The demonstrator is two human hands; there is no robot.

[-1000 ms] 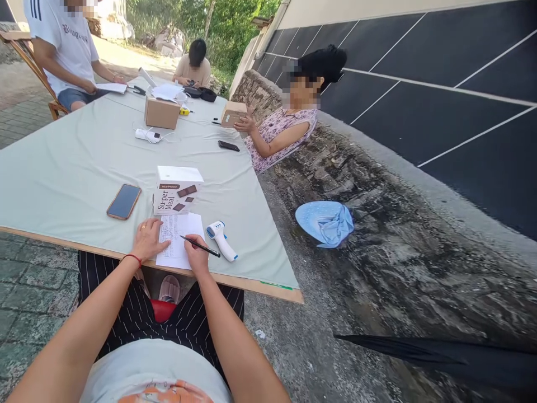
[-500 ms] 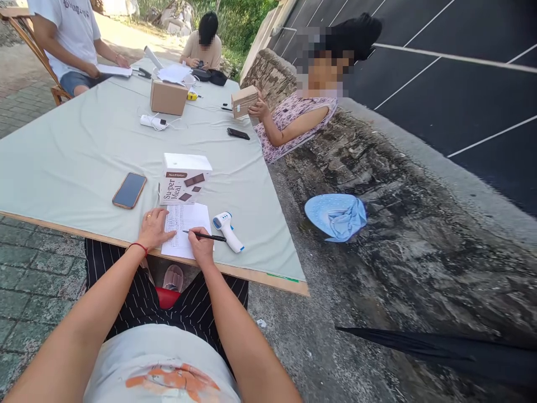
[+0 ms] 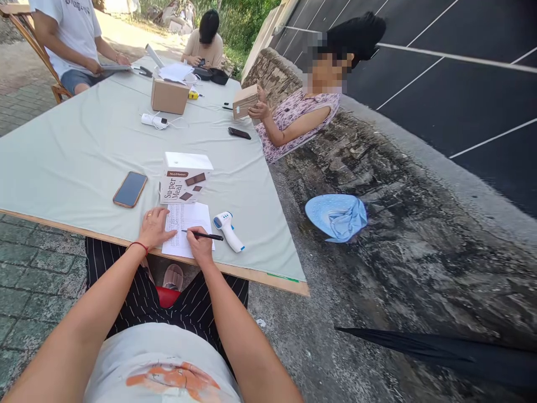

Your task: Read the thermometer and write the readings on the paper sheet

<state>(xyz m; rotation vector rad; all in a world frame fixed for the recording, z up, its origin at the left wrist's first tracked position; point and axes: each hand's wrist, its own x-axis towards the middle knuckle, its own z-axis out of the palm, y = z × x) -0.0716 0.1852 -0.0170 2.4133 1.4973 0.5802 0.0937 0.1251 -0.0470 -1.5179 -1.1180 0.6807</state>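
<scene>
Printed writing covers part of a white sheet of paper (image 3: 188,218) near the table's front edge. My left hand (image 3: 154,228) lies flat with fingers stretched out, its fingertips and thumb on the sheet's left side. In my right hand (image 3: 198,244) a black pen (image 3: 205,235) is pinched, its tip at the middle of the paper. Just behind the sheet stands a white Super Meal box (image 3: 187,179). To the right of the paper lies a white and blue infrared thermometer (image 3: 229,230). A phone in an orange-brown case (image 3: 130,189) rests beyond my left hand.
Farther along the cloth-covered table (image 3: 84,162) are a cardboard box (image 3: 169,98), a white corded device (image 3: 154,121) and a black phone (image 3: 239,133). A person at the right holds a small carton (image 3: 245,102). Two others sit at the far end. A blue hat (image 3: 337,217) lies beside the table.
The pen has tilted slightly in my right hand, which has shifted a little left. The person at far left has tipped their papers, and the co-worker at right has turned the carton slightly.
</scene>
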